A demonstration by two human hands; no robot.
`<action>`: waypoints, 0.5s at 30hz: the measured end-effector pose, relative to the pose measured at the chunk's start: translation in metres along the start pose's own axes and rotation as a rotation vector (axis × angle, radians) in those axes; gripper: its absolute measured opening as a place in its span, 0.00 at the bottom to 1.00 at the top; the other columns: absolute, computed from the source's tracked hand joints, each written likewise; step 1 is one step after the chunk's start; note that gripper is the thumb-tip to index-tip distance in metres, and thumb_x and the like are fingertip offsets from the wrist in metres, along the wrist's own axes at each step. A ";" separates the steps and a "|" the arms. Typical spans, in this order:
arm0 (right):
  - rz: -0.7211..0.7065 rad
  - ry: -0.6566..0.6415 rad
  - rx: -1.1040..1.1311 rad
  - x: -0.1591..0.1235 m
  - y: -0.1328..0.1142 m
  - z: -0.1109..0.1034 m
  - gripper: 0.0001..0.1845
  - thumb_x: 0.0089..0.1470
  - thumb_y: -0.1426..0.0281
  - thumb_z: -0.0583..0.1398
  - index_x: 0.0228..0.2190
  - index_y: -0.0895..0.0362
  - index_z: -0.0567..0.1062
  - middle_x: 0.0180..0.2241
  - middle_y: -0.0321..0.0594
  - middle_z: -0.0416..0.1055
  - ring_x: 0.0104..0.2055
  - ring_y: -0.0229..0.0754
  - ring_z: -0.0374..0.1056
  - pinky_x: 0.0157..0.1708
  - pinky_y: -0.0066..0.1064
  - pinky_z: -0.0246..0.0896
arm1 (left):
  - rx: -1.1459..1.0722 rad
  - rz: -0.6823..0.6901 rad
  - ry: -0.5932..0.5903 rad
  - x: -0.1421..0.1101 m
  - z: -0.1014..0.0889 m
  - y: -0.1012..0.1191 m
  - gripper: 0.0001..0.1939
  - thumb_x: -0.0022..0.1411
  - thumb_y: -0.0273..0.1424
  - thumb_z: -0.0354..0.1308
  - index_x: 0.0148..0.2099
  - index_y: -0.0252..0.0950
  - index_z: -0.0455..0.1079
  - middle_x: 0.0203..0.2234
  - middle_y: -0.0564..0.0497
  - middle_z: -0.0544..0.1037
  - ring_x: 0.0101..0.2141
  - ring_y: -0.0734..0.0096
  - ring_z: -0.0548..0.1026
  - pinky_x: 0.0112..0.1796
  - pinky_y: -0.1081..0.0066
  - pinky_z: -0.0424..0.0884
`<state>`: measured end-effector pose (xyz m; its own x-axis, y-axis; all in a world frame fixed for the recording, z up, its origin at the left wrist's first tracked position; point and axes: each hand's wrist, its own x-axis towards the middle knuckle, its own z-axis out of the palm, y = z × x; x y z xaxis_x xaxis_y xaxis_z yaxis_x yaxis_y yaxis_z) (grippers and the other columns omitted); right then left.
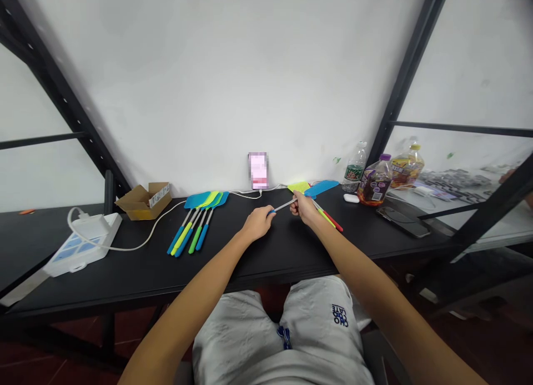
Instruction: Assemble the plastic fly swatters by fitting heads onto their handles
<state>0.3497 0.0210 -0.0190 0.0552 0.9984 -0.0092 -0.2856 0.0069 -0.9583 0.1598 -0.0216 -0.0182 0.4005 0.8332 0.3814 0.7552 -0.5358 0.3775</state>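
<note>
My left hand [259,221] is closed on the blue handle end of a fly swatter whose thin metal shaft [284,206] runs up to a blue head [321,188]. My right hand [303,206] pinches the same shaft further along. Under the right hand lie more swatters, with a yellow-green head [298,186] and red and yellow handles [331,219]. A separate group of several blue and green swatters [199,218] lies to the left on the black table [137,268].
A white power strip [83,243] with its cable and a small cardboard box [144,200] are at the left. A phone [258,170] leans on the wall. Bottles [375,182], an earbud case [351,198] and a dark phone [403,221] stand at the right. Black shelf struts frame both sides.
</note>
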 end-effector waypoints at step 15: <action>-0.005 0.153 0.111 -0.007 -0.033 -0.017 0.15 0.61 0.63 0.47 0.23 0.53 0.56 0.11 0.24 0.43 0.12 0.32 0.45 0.14 0.24 0.49 | 0.076 -0.176 0.062 0.002 -0.002 -0.016 0.09 0.67 0.35 0.50 0.39 0.38 0.69 0.36 0.43 0.78 0.40 0.60 0.76 0.38 0.66 0.67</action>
<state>0.3748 0.0133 0.0076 0.1999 0.9782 -0.0556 -0.3880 0.0269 -0.9213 0.1471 -0.0114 -0.0215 0.2275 0.9018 0.3675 0.8489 -0.3686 0.3788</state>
